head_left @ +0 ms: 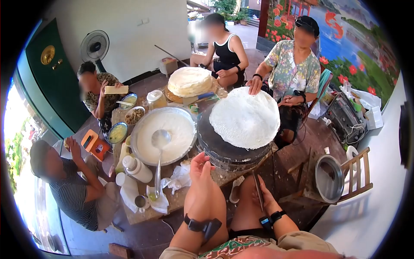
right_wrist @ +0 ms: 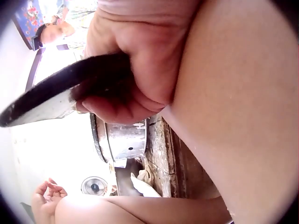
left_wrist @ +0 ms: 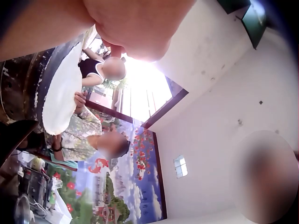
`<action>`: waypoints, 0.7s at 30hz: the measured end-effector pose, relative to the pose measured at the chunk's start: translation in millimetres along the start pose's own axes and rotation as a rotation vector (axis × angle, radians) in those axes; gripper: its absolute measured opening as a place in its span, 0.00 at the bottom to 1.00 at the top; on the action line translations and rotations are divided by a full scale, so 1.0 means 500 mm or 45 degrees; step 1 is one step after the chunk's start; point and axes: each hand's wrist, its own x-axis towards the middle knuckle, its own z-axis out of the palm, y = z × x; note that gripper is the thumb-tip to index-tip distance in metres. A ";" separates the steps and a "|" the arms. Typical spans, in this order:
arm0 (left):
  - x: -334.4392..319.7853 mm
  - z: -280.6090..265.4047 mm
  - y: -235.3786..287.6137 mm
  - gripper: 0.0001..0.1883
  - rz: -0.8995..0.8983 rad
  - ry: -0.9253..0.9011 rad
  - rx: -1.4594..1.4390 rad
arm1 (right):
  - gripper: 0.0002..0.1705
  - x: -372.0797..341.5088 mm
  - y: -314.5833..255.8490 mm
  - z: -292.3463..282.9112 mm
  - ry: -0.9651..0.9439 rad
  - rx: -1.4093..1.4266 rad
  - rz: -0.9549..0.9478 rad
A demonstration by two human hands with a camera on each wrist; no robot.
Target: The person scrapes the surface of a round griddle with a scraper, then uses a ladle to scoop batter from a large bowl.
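Note:
My left hand (head_left: 201, 167) is raised beside the near left edge of the round black griddle (head_left: 202, 129), its fingers loosely bent with nothing in them. A thin white round sheet (head_left: 246, 117) lies over most of the griddle, reaching past its far edge, and a seated person's hand touches its far rim. In the head view my right hand (head_left: 268, 196) rests by my thigh and grips a thin dark flat tool (head_left: 259, 192). The right wrist view shows this tool (right_wrist: 46, 93) close up, with the fingers of my right hand (right_wrist: 145, 70) curled round it.
Left of the griddle stands a wide basin (head_left: 142, 154) of pale batter with a ladle (head_left: 160, 139). Behind it lies a stack of pale sheets (head_left: 189, 81). Bottles (head_left: 139, 169) and bowls (head_left: 117, 132) crowd the table's left side. A metal basin (head_left: 329, 179) sits on a chair at right.

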 end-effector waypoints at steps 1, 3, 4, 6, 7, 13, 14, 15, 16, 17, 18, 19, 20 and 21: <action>-0.001 0.000 -0.001 0.16 -0.010 0.006 0.005 | 0.20 0.000 0.000 -0.001 0.008 0.002 0.005; -0.001 0.002 0.000 0.16 -0.013 0.017 0.016 | 0.19 0.001 -0.001 0.001 0.021 0.005 0.012; -0.001 0.003 0.000 0.16 -0.015 0.022 0.023 | 0.19 0.001 -0.002 0.002 0.036 0.030 0.022; 0.002 0.003 0.002 0.16 -0.026 0.007 0.004 | 0.19 0.004 -0.002 0.005 0.061 0.081 0.040; 0.000 0.003 0.002 0.16 -0.034 0.002 -0.005 | 0.19 0.001 0.000 0.008 0.120 0.032 0.009; 0.001 0.004 0.002 0.16 -0.048 0.000 -0.015 | 0.19 0.014 0.002 -0.019 0.118 0.059 0.029; 0.001 0.004 0.002 0.16 -0.047 -0.004 -0.018 | 0.19 0.012 0.001 -0.018 0.134 0.036 0.024; 0.001 0.003 0.002 0.16 -0.046 -0.008 -0.020 | 0.18 0.010 -0.001 -0.006 0.176 0.030 0.026; 0.001 0.002 0.003 0.16 -0.045 -0.012 -0.022 | 0.18 0.008 -0.003 0.006 0.219 0.024 0.029; 0.002 0.002 0.003 0.16 -0.047 -0.012 -0.027 | 0.18 0.008 -0.006 0.021 0.288 0.034 0.039; 0.002 0.002 0.003 0.16 -0.049 -0.013 -0.031 | 0.18 0.009 -0.006 0.013 0.254 0.060 0.063; 0.002 0.002 0.003 0.16 -0.052 -0.014 -0.035 | 0.19 0.011 -0.007 0.006 0.220 0.086 0.089; 0.003 0.001 0.003 0.16 -0.051 -0.012 -0.027 | 0.19 0.017 -0.006 -0.029 0.084 0.127 0.129; 0.002 0.001 0.003 0.16 -0.050 -0.010 -0.018 | 0.19 0.016 -0.007 -0.025 0.040 0.129 0.146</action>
